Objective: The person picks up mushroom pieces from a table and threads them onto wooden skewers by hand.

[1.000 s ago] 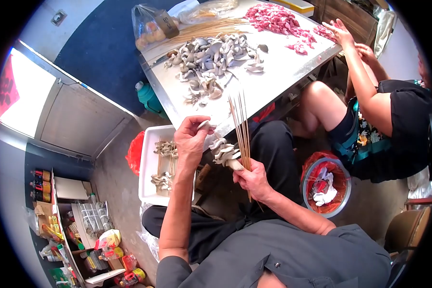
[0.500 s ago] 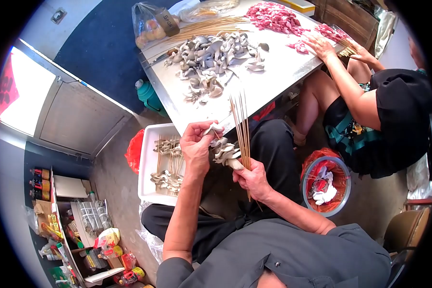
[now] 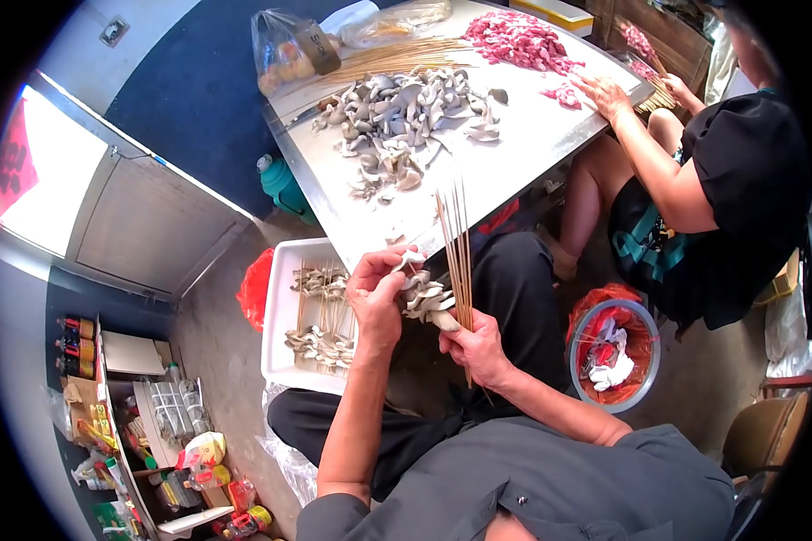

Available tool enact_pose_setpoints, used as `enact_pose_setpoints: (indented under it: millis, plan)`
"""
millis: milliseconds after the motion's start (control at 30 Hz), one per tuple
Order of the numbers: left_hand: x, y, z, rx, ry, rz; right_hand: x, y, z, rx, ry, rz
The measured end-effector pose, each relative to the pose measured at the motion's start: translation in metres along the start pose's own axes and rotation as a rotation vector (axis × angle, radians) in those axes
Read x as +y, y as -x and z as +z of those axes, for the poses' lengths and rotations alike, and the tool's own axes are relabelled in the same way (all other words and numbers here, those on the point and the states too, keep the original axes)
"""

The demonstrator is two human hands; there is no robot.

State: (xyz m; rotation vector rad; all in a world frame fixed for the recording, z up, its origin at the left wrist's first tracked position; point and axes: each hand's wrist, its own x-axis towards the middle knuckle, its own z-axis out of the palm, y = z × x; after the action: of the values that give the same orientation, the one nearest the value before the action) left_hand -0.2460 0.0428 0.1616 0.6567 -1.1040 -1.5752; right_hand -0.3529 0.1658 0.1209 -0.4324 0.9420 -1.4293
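My left hand (image 3: 378,298) pinches a pale oyster mushroom piece (image 3: 410,261) at the upper tip of a skewer. Below it, several mushroom pieces (image 3: 427,299) sit threaded close together on that skewer. My right hand (image 3: 482,348) is closed round the lower end of the loaded skewer and a bundle of bare bamboo skewers (image 3: 460,261), which point up toward the table edge. On the table ahead lies a heap of grey oyster mushrooms (image 3: 397,117). Left of my left hand, a white tray (image 3: 277,361) holds several finished mushroom skewers (image 3: 320,346).
The metal-edged table (image 3: 329,221) carries loose skewers (image 3: 397,59), chopped red meat (image 3: 519,41) and a plastic bag (image 3: 280,59). A co-worker (image 3: 740,180) sits at the right, handling meat skewers. A red-lined bin (image 3: 650,361) stands beside my knee; a teal jug (image 3: 282,187) is under the table.
My left hand has shifted slightly down and right, its mushroom piece now nearer the threaded ones. The co-worker's far hand has raised a meat skewer.
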Motion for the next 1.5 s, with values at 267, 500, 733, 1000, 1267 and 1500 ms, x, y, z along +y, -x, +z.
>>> enact_pose_setpoints:
  millis: [267,500,733,1000,1267,1500]
  plan:
    - [0.006,0.010,-0.009,-0.163,-0.139,-0.107,-0.001,-0.003,-0.001,-0.012,0.016,0.000]
    - [0.020,0.009,-0.011,-0.093,-0.228,-0.063,-0.006,-0.008,0.002,-0.090,0.005,0.037]
    - [0.027,0.004,-0.028,0.025,-0.243,-0.028,0.001,-0.001,-0.003,-0.111,0.060,0.042]
    - [0.043,0.024,-0.017,0.068,-0.581,-0.127,0.001,-0.008,0.004,0.041,0.485,-0.350]
    - [0.039,0.036,-0.025,0.092,0.038,-0.233,0.015,-0.002,0.017,-0.107,0.519,-0.207]
    - [0.058,0.045,-0.077,0.223,0.100,-0.135,0.024,0.006,0.006,-0.208,0.436,-0.016]
